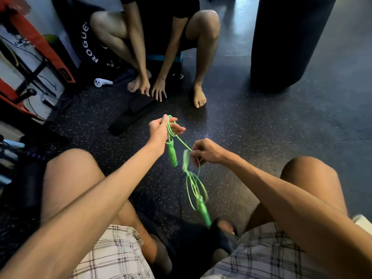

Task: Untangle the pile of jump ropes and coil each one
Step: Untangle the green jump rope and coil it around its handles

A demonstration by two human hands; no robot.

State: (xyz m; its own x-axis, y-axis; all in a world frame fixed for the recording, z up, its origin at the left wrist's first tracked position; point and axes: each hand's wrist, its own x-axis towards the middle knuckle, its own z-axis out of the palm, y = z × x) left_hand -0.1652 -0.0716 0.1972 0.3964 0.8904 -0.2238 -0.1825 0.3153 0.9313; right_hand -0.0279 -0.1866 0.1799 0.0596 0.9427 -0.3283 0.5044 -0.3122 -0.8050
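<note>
Head view: green jump rope half coiled.
Left hand grips loops above one handle; right hand pinches cord beside it, tangle dangling.

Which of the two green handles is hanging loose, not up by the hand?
The lower handle, dangling below the right hand amid tangled loops near the knees. The other handle hangs directly under the left hand.

Bare arms; plaid shorts in white and grey.
</note>
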